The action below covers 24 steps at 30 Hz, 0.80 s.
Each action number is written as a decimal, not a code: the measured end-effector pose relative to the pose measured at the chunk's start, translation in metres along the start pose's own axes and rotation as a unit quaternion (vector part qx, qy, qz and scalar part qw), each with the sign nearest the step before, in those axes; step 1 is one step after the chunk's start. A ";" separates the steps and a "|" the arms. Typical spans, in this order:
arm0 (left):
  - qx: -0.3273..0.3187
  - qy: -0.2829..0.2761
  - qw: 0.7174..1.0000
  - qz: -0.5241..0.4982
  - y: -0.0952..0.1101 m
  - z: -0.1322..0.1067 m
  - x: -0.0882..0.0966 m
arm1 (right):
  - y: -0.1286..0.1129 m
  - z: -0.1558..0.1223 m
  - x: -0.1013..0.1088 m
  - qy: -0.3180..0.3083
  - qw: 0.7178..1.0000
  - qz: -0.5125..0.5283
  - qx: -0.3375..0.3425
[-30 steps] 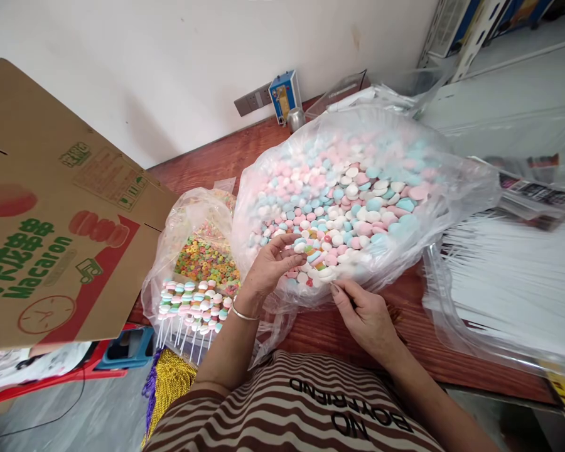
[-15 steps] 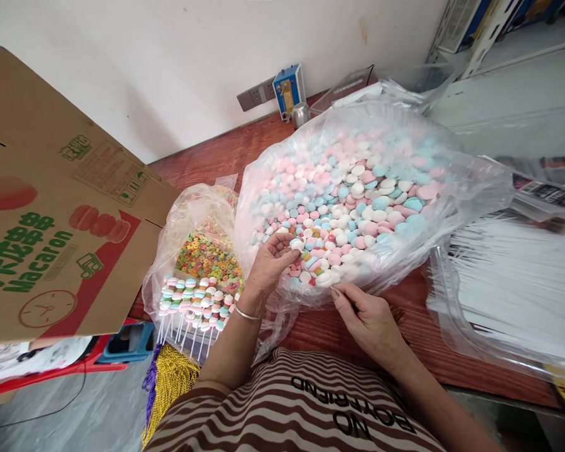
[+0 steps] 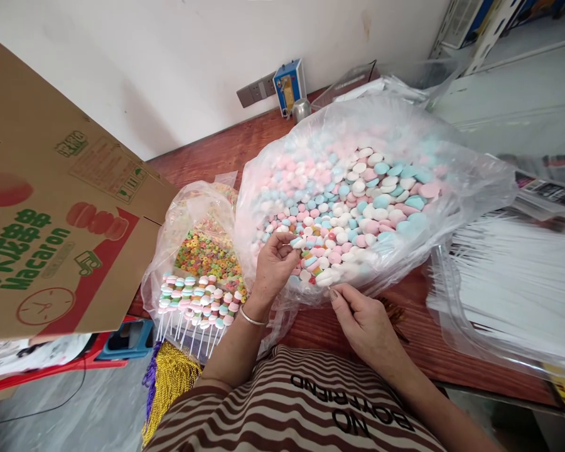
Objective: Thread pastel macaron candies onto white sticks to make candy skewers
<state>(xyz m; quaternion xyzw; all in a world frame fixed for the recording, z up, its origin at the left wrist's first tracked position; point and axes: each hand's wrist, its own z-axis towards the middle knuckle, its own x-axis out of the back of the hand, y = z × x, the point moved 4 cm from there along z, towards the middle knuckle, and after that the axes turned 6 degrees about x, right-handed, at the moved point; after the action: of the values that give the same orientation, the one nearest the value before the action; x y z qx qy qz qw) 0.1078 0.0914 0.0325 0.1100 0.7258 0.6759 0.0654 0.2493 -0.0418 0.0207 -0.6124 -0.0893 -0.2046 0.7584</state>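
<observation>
My left hand (image 3: 275, 263) reaches over the near left part of a big clear plastic bag (image 3: 257, 169) of pink, blue and white marshmallow discs (image 3: 381, 201). Its thumb and fingertips pinch a white and pale blue marshmallow disc (image 3: 297, 242). At the bag's near edge, my right hand (image 3: 365, 317) has its thumb and forefinger pressed together; what lies between them is too small to make out. White discs sit just above those fingertips. Beside my left forearm lie several finished-looking candy skewers (image 3: 200, 298) on white sticks, with coloured rings between the discs.
A second bag (image 3: 162, 251) holds small coloured cereal-like rings (image 3: 207, 254). A cardboard box (image 3: 75, 251) stands at left. White sticks (image 3: 518, 282) fill a clear tray at right. Behind are a metal cup (image 3: 301, 111) and a blue box-shaped device (image 3: 288, 86) by the wall.
My left hand has shifted slightly to the right, and the disc in its fingers has turned a little, showing more blue. My right hand has barely moved.
</observation>
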 end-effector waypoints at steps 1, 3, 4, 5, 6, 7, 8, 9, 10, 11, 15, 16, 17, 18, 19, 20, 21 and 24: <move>0.001 -0.002 1.000 -0.006 0.000 0.000 0.000 | 0.000 0.000 0.000 -0.001 1.000 0.004 -0.002; 0.004 -0.008 1.000 -0.019 0.000 0.001 0.000 | 0.001 0.000 0.000 -0.001 1.000 0.009 -0.003; 0.006 -0.010 1.000 -0.023 0.001 0.001 0.000 | 0.002 0.000 0.000 0.000 1.000 0.010 -0.002; 0.009 -0.011 1.000 -0.025 0.001 0.001 -0.001 | 0.002 0.000 0.000 0.002 1.000 0.010 -0.001; 0.013 -0.012 0.999 -0.029 0.001 0.001 -0.001 | 0.002 0.000 0.000 0.004 1.000 0.011 0.000; 0.017 -0.013 0.999 -0.034 0.001 0.000 -0.001 | 0.002 0.000 0.001 0.006 1.000 0.012 0.001; 0.021 -0.013 0.999 -0.040 0.000 0.000 -0.002 | 0.002 0.000 0.001 0.009 1.000 0.013 0.001; 0.026 -0.012 0.998 -0.050 -0.002 0.000 -0.002 | 0.001 0.000 0.001 0.012 1.000 0.014 0.001; 0.030 -0.012 0.998 -0.060 -0.004 0.001 -0.002 | 0.001 0.000 0.001 0.016 1.000 0.015 0.000; 0.035 -0.009 0.997 -0.068 -0.006 0.001 -0.002 | 0.000 0.000 0.001 0.019 1.000 0.015 0.000; 0.043 0.007 0.996 -0.078 -0.014 0.000 -0.005 | -0.003 0.001 -0.003 0.033 0.999 0.007 0.006; 0.040 0.011 0.996 -0.077 -0.014 -0.001 -0.006 | -0.004 0.001 -0.003 0.036 0.999 0.004 0.008; 0.035 0.013 0.996 -0.075 -0.013 -0.002 -0.007 | -0.004 0.001 -0.004 0.039 0.999 0.002 0.009; 0.028 0.012 0.997 -0.071 -0.012 -0.003 -0.009 | -0.004 0.001 -0.005 0.041 0.999 -0.001 0.010; 0.017 0.010 0.998 -0.067 -0.010 -0.004 -0.011 | -0.003 0.001 -0.006 0.041 0.999 -0.004 0.010; 0.006 0.006 0.998 -0.063 -0.008 -0.005 -0.012 | -0.003 0.001 -0.007 0.041 0.999 -0.009 0.010; -0.004 0.001 0.998 -0.059 -0.006 -0.006 -0.013 | -0.002 0.001 -0.008 0.039 0.999 -0.014 0.011; -0.007 -0.017 0.998 -0.059 -0.003 -0.007 -0.016 | 0.000 0.001 -0.011 0.040 0.999 -0.031 0.021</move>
<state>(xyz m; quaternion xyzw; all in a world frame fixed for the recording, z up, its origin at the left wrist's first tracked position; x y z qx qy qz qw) 0.1209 0.0802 0.0288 0.0782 0.7252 0.6739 0.1177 0.2392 -0.0391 0.0167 -0.5849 -0.0816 -0.2504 0.7671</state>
